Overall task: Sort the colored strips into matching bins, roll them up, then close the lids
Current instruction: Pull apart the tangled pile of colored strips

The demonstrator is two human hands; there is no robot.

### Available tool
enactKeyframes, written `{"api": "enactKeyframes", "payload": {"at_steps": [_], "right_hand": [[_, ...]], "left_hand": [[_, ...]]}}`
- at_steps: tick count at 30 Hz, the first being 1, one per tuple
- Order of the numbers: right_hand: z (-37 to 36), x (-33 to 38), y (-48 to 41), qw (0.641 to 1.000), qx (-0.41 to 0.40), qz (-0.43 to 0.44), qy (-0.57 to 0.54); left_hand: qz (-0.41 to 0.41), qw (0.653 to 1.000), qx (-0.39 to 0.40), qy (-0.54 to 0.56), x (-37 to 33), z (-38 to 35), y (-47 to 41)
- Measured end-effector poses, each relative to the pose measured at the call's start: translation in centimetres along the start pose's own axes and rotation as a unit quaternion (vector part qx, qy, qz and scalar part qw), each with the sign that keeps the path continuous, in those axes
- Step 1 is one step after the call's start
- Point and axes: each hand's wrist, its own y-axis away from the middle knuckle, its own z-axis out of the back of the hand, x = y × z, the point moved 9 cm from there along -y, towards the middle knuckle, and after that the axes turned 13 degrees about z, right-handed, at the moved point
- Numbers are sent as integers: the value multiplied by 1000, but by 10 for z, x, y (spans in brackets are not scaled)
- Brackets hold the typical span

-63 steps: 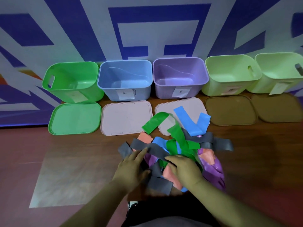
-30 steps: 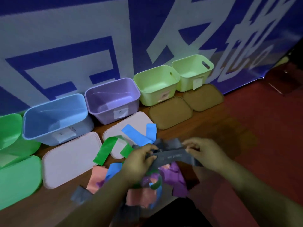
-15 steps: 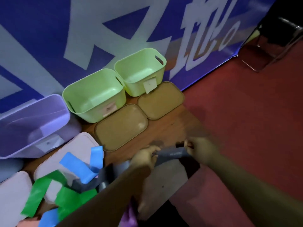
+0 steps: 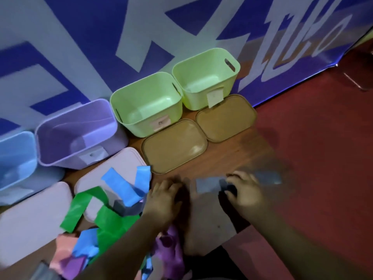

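dim bluish light, motion blur, wide-angle bending at edges

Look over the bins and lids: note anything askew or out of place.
The paper label on the rightmost light green bin hangs tilted, its lower edge lifting off. A blue strip and a green strip sprawl over a pink lid.

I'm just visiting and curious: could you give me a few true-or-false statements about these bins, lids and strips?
1. The right hand grips a grey strip. True.
2. The purple plastic bin has its lid on. False: it stands open.
3. The light green plastic bin beside the purple one holds rolled strips. False: it looks empty.
4. A blue strip lies across a pale pink lid. True.
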Motion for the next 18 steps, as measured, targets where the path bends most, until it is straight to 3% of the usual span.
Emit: {"api": "enactKeyframes", "payload": {"at_steps": [7, 12, 18], "right_hand": [[-58, 101, -7, 994, 77, 46, -56], [-75, 154, -13, 991, 69, 67, -89], [-88, 172, -20, 992, 73, 75, -72]], "left_hand": [[18, 997, -75, 5, 77, 22, 45], [59, 995, -57, 50, 114, 21, 57], [35, 997, -33, 68, 127, 8, 67]]}}
